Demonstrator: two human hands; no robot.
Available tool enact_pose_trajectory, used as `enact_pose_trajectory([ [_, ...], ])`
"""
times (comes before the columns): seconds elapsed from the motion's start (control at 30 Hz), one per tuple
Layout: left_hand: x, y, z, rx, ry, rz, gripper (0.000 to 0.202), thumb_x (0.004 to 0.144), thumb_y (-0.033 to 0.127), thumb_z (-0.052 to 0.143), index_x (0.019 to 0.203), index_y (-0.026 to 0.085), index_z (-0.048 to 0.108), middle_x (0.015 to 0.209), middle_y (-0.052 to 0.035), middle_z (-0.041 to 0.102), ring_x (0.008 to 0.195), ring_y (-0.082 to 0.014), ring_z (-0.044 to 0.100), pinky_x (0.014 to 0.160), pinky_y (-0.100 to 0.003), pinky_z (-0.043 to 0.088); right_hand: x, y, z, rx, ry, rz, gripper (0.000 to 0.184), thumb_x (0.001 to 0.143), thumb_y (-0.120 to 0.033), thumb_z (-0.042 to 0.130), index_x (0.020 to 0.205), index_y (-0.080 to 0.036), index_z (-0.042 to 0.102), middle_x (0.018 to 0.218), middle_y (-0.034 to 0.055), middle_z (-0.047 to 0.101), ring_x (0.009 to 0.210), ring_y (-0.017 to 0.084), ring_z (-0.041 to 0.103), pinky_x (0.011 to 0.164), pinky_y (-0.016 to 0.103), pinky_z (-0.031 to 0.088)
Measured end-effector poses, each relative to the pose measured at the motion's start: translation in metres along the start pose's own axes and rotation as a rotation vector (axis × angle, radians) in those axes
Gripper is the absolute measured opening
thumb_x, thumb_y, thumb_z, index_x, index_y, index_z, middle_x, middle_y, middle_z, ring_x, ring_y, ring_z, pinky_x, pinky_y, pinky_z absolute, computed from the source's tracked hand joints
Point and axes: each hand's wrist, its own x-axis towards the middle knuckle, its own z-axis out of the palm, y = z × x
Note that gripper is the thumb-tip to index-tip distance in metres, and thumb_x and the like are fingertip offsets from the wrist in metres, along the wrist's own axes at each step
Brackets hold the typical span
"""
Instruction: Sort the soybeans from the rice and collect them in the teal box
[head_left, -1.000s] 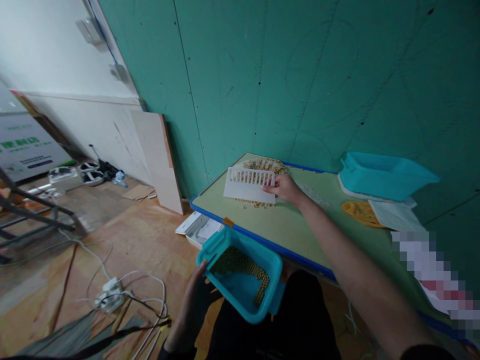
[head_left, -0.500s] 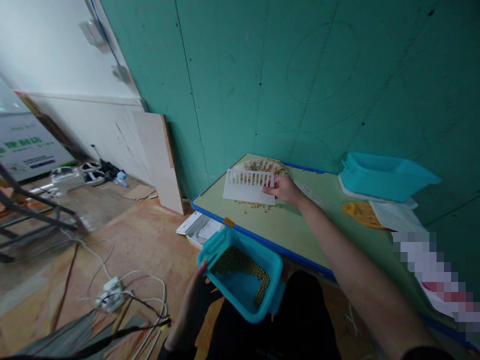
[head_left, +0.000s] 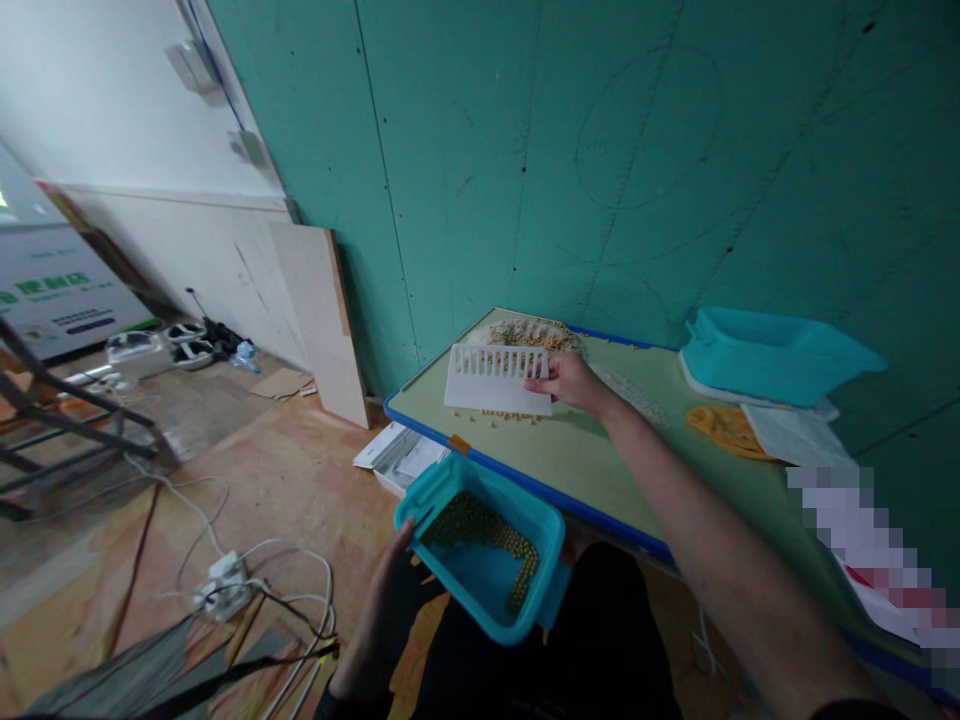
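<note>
Bare table (head_left: 585, 455) parts blue edge (head_left: 592, 516) from white scraper (head_left: 491, 392), long axis crosswise, slotted side away; right hand (head_left: 574, 382) pinches it, left hand (head_left: 394, 575) grips bin (head_left: 551, 545).

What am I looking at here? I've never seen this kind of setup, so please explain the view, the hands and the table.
There is no machine: these are a person's bare hands, seen by a head-worn camera looking forward and down. The left hand holds the side of a turquoise tub with small round grains inside. The right hand holds a slotted white plate over the table. Pale pieces lie scattered there; towards the right are a second tub and an orange-yellow item.
</note>
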Motion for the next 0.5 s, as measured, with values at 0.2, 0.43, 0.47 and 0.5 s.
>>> enact_pose_trajectory([
  [0.2,0.003,0.006,-0.007,-0.011,0.042,0.017,0.054,0.085,0.051,0.067,0.129,0.020,0.064,0.102,-0.0096,0.080,0.107,-0.0320,0.073,0.089,-0.044,0.059,-0.001,0.000,0.006,0.035,0.010,-0.004,0.037,0.054,-0.041,0.088,0.077,-0.015,0.074,0.078,0.0056,0.076,0.070,0.020,0.070,0.062,0.032,0.057],
  [0.43,0.019,0.030,-0.023,0.045,0.034,0.048,0.050,0.087,0.053,0.063,0.125,0.020,0.067,0.098,-0.0094,0.078,0.087,-0.0288,0.075,0.077,-0.042,0.060,-0.005,-0.005,0.012,-0.012,0.014,-0.055,0.035,0.060,-0.040,0.086,0.081,-0.014,0.077,0.082,0.0066,0.078,0.077,0.023,0.072,0.070,0.035,0.058],
  [0.47,0.019,0.035,-0.024,0.045,0.026,0.060,0.049,0.088,0.053,0.063,0.124,0.021,0.066,0.101,-0.0089,0.078,0.086,-0.0279,0.074,0.076,-0.042,0.060,-0.005,-0.006,0.014,-0.023,0.030,-0.071,0.033,0.062,-0.039,0.084,0.082,-0.014,0.078,0.083,0.0070,0.078,0.078,0.023,0.072,0.071,0.035,0.058],
  [0.5,0.019,0.039,-0.024,0.044,0.017,0.075,0.047,0.089,0.052,0.062,0.125,0.022,0.066,0.105,-0.0083,0.078,0.088,-0.0276,0.074,0.077,-0.043,0.060,-0.006,-0.005,0.017,-0.039,0.044,-0.085,0.032,0.064,-0.038,0.083,0.083,-0.014,0.078,0.084,0.0073,0.079,0.079,0.024,0.073,0.072,0.035,0.058],
])
